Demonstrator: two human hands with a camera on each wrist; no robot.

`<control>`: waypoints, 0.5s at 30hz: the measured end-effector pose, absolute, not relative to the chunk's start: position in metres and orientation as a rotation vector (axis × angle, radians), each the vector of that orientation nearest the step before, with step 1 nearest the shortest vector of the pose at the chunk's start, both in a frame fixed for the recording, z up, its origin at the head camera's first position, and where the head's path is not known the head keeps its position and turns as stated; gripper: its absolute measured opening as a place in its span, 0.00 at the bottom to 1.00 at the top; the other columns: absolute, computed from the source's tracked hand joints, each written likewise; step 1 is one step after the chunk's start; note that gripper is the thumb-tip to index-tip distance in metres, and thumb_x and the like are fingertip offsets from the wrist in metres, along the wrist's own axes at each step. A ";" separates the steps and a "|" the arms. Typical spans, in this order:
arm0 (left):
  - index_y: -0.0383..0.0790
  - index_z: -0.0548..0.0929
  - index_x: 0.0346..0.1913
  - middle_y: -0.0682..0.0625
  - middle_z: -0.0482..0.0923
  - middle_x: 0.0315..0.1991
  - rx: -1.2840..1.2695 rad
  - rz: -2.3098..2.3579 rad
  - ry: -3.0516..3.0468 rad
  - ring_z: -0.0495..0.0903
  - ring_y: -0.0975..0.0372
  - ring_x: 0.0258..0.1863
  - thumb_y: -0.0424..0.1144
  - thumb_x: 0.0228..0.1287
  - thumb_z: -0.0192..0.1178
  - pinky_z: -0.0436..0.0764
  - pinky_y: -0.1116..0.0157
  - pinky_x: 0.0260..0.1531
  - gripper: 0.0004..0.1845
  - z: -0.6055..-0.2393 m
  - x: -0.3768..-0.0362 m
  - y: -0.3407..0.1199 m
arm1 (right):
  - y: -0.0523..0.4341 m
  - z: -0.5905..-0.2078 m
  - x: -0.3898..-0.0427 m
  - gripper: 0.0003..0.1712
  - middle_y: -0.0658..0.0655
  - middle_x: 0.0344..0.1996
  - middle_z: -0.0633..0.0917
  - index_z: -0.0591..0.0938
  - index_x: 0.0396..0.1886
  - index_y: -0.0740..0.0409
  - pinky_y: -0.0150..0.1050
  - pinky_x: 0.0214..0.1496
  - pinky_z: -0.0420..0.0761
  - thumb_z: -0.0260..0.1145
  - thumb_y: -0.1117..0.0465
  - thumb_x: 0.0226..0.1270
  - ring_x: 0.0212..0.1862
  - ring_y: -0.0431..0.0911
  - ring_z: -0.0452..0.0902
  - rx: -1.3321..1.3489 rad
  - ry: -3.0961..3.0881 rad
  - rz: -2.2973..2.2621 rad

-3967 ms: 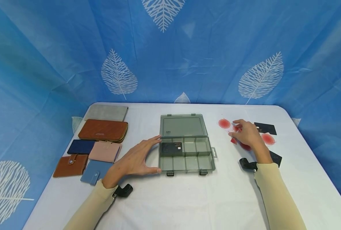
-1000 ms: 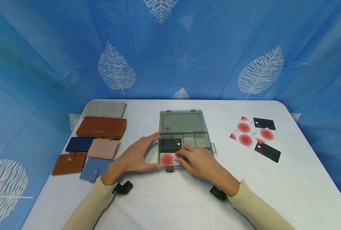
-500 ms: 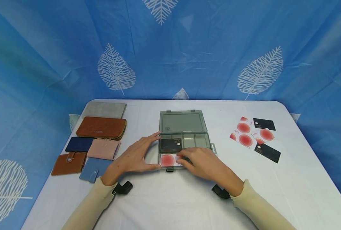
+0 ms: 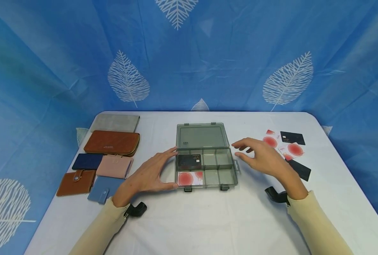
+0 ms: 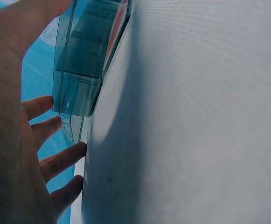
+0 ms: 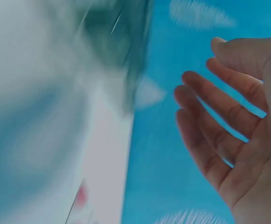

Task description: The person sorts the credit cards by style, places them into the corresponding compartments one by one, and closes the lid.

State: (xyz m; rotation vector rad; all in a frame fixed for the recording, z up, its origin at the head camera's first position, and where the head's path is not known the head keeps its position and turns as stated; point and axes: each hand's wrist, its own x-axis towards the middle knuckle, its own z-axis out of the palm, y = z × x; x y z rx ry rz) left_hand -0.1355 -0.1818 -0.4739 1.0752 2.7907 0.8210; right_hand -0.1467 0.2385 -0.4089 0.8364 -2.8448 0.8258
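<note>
A smoky clear compartment box lies open at the table's middle, its lid flat behind it. A black VIP card sits in its far-left cell and a white card with a red disc in its near-left cell. My left hand rests with straight fingers against the box's left side; the left wrist view shows the box wall beside my fingers. My right hand hovers open and empty just right of the box. The right wrist view is blurred, with spread fingers.
Loose red-disc and black cards lie at the right, partly behind my right hand. Several wallets sit in rows at the left. The white table is backed by a blue leaf-print curtain.
My right hand has let go of the red-disc card in the near-left cell and drawn away to the right of the box. The left hand stays put.
</note>
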 end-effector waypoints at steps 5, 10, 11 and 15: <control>0.46 0.61 0.86 0.50 0.53 0.88 1.061 0.811 2.788 0.64 0.49 0.81 0.71 0.58 0.73 0.69 0.38 0.74 0.59 -0.476 -0.135 -0.183 | 0.288 -0.419 -0.157 0.19 0.61 0.55 0.90 0.88 0.61 0.61 0.61 0.53 0.88 0.75 0.65 0.72 0.52 0.58 0.88 0.689 -2.914 0.804; 0.47 0.60 0.86 0.52 0.52 0.88 1.048 0.812 2.786 0.64 0.50 0.81 0.70 0.58 0.74 0.69 0.39 0.74 0.60 -0.474 -0.136 -0.183 | 0.329 -0.423 -0.161 0.25 0.69 0.61 0.85 0.83 0.68 0.62 0.70 0.60 0.82 0.73 0.62 0.75 0.60 0.66 0.81 0.473 -3.072 0.776; 0.47 0.60 0.86 0.51 0.52 0.88 1.051 0.812 2.787 0.64 0.50 0.81 0.70 0.58 0.74 0.69 0.39 0.74 0.59 -0.474 -0.135 -0.183 | 0.337 -0.424 -0.162 0.26 0.71 0.63 0.83 0.82 0.69 0.63 0.71 0.60 0.80 0.73 0.62 0.75 0.62 0.68 0.79 0.447 -3.094 0.774; 0.45 0.61 0.86 0.50 0.53 0.88 1.060 0.820 2.782 0.64 0.48 0.81 0.68 0.58 0.74 0.68 0.38 0.74 0.59 -0.474 -0.135 -0.182 | 0.365 -0.431 -0.168 0.27 0.76 0.62 0.81 0.81 0.69 0.66 0.71 0.57 0.82 0.73 0.61 0.75 0.58 0.69 0.78 0.409 -3.121 0.700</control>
